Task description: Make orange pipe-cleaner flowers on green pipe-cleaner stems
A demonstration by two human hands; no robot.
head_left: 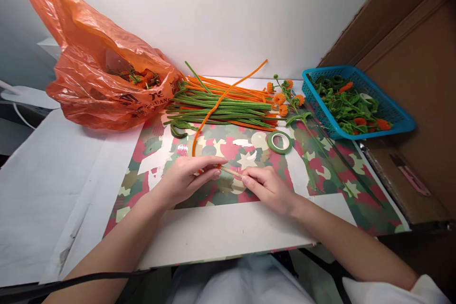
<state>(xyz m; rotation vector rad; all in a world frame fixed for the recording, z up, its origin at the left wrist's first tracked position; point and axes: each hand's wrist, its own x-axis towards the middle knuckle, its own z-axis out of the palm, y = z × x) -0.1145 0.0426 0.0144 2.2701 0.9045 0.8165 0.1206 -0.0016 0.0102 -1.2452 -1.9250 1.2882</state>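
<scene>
My left hand [190, 173] and my right hand [266, 185] meet over a camouflage-patterned sheet [320, 171] near the table's front. Between them lies a thin wooden stick [231, 172]; both hands pinch it, one at each end. A long orange pipe cleaner [217, 104] runs from my left fingers up and away to the back, curving over the pile. The left fingers press its lower end against the stick.
A pile of green and orange pipe cleaners [228, 104] lies at the back. A roll of green tape [280, 142] sits beside it. Finished orange flowers [285, 97] lie near a blue basket [402, 121]. An orange plastic bag [96, 71] stands back left. A cardboard box [409, 47] rises on the right.
</scene>
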